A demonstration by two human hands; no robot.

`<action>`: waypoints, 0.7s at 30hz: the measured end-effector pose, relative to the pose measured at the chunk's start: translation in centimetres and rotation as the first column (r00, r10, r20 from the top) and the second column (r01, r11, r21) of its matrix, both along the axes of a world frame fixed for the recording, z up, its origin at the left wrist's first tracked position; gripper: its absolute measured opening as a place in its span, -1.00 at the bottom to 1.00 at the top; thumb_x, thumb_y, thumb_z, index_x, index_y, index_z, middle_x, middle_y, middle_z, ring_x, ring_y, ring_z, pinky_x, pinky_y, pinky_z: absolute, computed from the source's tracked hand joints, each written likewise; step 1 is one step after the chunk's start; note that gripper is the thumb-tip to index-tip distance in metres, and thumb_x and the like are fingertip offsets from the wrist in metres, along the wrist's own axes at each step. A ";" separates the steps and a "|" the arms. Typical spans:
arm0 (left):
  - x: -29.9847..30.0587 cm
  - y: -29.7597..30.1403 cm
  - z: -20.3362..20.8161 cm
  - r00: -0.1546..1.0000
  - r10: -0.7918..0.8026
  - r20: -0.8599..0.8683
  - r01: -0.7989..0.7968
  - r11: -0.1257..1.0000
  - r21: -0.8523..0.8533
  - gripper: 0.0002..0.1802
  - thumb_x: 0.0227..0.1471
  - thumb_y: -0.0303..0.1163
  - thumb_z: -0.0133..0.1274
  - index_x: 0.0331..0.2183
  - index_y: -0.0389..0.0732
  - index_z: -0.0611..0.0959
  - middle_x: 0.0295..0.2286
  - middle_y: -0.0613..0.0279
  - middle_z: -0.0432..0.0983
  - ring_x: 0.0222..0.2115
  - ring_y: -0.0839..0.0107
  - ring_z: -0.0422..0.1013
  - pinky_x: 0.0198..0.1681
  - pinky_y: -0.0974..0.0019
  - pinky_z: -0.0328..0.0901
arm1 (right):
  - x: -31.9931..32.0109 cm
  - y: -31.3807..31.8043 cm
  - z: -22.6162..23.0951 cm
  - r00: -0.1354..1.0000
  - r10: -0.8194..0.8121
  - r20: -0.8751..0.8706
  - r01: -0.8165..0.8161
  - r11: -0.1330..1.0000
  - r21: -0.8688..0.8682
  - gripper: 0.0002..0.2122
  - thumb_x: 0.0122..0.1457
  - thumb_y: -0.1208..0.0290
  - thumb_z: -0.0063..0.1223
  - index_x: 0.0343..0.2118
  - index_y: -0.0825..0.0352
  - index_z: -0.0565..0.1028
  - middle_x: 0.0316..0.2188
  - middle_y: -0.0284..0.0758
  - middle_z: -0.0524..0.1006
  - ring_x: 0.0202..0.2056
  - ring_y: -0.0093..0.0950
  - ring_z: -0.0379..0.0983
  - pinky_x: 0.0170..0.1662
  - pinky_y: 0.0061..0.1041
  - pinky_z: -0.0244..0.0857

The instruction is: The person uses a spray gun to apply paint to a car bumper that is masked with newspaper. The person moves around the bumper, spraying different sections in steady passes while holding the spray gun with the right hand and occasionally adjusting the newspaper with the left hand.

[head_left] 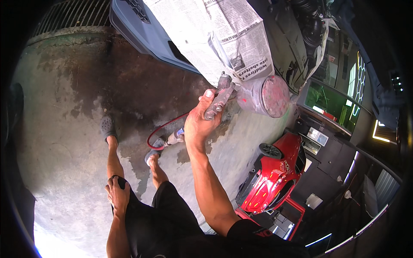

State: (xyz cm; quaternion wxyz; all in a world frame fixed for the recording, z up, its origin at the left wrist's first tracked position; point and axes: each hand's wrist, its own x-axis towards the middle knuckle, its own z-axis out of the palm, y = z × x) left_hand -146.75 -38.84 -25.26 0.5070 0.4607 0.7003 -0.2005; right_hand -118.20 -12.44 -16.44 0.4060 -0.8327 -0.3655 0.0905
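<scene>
My right hand (201, 127) is wrapped round a paint-stained spray gun (220, 96), with the thumb up along its body. A wide round cup (275, 96), smeared with grey and red paint, sticks out to the right of the gun. Below the hand hangs a metal fitting (174, 137) joined to a thin red air hose (150, 136). Newspaper sheets (215, 38) drape over the car just beyond the gun. My left hand (117, 193) lies over my left knee, on the hem of black shorts, fingers laid out and holding nothing.
A blue-grey bumper (159, 38) stands at the top, beside the newspaper. To the right is a red car (275, 172). A metal floor grate (73, 17) runs along the upper left. The concrete floor (64, 129) has dark wet patches near my feet.
</scene>
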 end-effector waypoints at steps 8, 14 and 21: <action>0.0 0.3 0.0 1.000 -0.005 0.000 0.005 1.000 0.013 -0.35 0.12 -0.19 0.27 0.19 -0.23 0.58 0.20 -0.02 0.45 0.16 -0.17 0.37 0.17 -0.17 0.44 | -0.1 -0.1 0.0 0.999 0.046 -0.021 -0.046 0.999 -0.021 -0.58 0.54 0.21 0.10 0.07 0.61 0.46 -0.12 0.02 0.60 -0.11 -0.23 0.56 -0.01 -0.25 0.46; -0.1 -0.1 -0.4 1.000 -0.014 -0.002 0.014 0.999 0.042 -0.36 0.11 -0.19 0.27 0.19 -0.23 0.58 0.19 -0.01 0.46 0.15 -0.17 0.38 0.15 -0.18 0.46 | 0.6 -0.2 0.2 0.999 -0.015 0.036 0.016 0.999 -0.031 -0.58 0.53 0.20 0.12 0.05 0.59 0.47 -0.15 -0.01 0.61 -0.17 -0.24 0.57 -0.06 -0.26 0.47; -0.2 -0.3 -0.6 1.000 -0.013 -0.013 0.013 1.000 0.022 -0.35 0.11 -0.17 0.27 0.19 -0.21 0.58 0.18 -0.01 0.45 0.16 -0.16 0.37 0.14 -0.20 0.46 | -0.3 0.0 1.0 0.999 -0.034 0.039 0.038 0.995 -0.095 -0.60 0.53 0.20 0.13 0.03 0.58 0.48 -0.19 -0.05 0.63 -0.20 -0.23 0.59 -0.08 -0.26 0.48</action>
